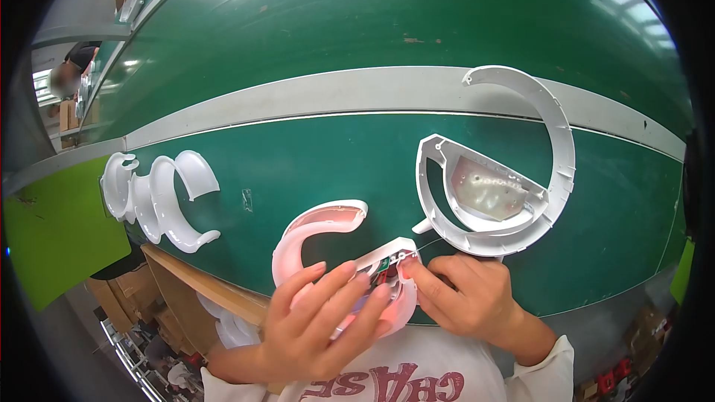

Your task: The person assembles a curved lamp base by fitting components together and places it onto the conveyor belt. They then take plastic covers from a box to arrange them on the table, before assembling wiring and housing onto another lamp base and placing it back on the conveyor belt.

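A pink, C-shaped plastic housing [294, 249] lies at the table's front edge, its lower part tilted toward me. Inside that lower part sit a small green circuit board [385, 263] and red wires. My left hand [320, 320] reaches across the housing, with long, slightly spread fingers resting on it and the thumb hidden. My right hand [469, 294] is curled, its index fingertip pressed to the housing's end beside the board. A thin wire [428, 244] runs up from that end. Behind the right hand stands a white ring-shaped frame [562, 156] with a translucent panel [488, 190].
White curved shells [160, 197] lie on the left of the green table [342, 156]. A grey strip [335, 93] crosses behind. Below the left edge are an open wooden drawer [205, 275] and cardboard boxes. A person [67, 78] is far off at upper left.
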### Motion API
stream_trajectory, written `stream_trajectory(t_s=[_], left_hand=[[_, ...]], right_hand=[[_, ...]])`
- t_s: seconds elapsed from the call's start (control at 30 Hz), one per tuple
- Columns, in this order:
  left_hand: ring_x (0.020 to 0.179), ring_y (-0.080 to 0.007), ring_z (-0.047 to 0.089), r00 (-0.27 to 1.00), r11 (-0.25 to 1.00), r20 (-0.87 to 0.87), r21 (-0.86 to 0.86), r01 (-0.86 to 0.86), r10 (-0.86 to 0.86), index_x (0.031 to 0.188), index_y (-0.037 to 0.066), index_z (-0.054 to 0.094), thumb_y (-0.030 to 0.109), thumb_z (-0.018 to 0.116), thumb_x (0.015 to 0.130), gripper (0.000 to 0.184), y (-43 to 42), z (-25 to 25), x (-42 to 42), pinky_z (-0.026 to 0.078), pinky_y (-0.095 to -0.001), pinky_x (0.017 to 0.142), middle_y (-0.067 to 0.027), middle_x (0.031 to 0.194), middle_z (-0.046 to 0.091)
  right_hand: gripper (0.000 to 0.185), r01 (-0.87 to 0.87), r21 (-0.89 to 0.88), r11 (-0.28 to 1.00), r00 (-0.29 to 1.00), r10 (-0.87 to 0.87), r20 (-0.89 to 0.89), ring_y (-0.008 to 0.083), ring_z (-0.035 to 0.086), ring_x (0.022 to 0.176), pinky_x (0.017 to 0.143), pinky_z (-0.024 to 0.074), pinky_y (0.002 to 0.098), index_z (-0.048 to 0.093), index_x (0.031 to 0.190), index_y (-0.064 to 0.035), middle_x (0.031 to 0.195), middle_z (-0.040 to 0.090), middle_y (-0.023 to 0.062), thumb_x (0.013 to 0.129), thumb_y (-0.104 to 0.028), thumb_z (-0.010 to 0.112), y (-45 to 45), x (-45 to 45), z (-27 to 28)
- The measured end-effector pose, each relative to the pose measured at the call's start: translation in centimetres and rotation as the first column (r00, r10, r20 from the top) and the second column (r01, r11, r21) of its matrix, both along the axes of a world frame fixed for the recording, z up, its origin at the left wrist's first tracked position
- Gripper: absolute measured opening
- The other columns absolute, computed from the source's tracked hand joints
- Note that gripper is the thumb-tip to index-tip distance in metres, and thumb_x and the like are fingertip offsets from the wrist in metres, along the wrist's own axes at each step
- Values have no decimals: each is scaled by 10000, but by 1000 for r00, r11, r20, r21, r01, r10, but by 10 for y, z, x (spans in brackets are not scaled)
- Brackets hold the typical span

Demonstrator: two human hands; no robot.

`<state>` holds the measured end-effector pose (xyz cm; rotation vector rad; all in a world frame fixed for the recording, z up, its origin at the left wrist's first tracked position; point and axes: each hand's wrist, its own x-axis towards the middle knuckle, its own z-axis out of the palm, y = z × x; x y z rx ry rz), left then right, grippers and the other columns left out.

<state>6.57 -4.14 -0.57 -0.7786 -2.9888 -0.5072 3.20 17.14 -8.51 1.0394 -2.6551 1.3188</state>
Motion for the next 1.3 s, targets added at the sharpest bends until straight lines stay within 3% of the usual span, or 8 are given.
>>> stream_trajectory(t_s=[0.2,0.3,0.37,0.5,0.6,0.8,1.1,1.3], left_hand=[[1016,-263,582,791,776,247,178,-604,559,1302,18,528,-10,657,807,512,-59,6,43,499,-400,847,-157,1219,502],[1052,-199,546,539,514,700,280,-810,469,1428,-5,383,9,657,857,634,-62,-4,61,490,-325,858,-134,1219,469],[1094,-175,522,383,251,902,331,-910,201,1495,-16,256,74,666,901,727,-57,-14,72,507,-285,857,-133,1246,431],[1150,-220,514,401,448,888,271,-852,225,1507,-15,206,123,662,918,757,-48,-24,78,532,-300,880,-140,1258,393],[1193,-229,505,416,459,871,269,-847,259,1504,-15,210,112,663,914,754,-45,-21,73,557,-307,855,-147,1288,361],[1192,-224,525,473,340,838,376,-862,273,1497,-12,221,49,658,893,748,-35,-22,68,596,-311,827,-154,1341,284],[1107,-206,578,483,261,846,425,-866,225,1490,21,260,79,724,850,792,-31,-9,52,550,-305,837,-145,1269,508],[1121,-215,573,552,274,811,496,-824,193,1473,17,251,76,735,831,807,-35,-15,49,559,-318,840,-164,1256,500]], right_hand=[[414,2,-9,1000,989,-3,-145,135,515,559,454,384,252,700,1085,-27,769,577,11,671,-27,694,7,5,2],[334,147,-55,988,942,-156,-295,138,559,606,492,411,261,715,1013,-28,837,622,21,684,-35,658,16,6,12],[372,265,79,961,916,-225,-334,270,583,954,758,477,417,669,1104,-43,1130,587,138,746,-136,715,29,3,20],[506,321,390,863,941,-243,-236,416,423,1302,1027,362,572,584,1239,-76,1372,467,196,777,-189,757,38,-8,19],[546,336,338,879,939,-285,-192,445,369,1360,1074,328,570,572,1254,-90,1409,451,191,748,-123,772,37,-3,5],[487,336,303,892,940,-298,-166,432,359,1374,1083,331,539,594,1196,-91,1425,453,175,734,24,698,35,-3,6],[415,326,286,901,942,-284,-179,444,402,1336,1046,371,536,671,1072,-70,1353,499,182,671,25,716,39,-6,9],[397,322,246,914,938,-272,-217,453,423,1314,1030,390,529,683,1036,-81,1337,508,179,658,34,716,42,-7,10]])
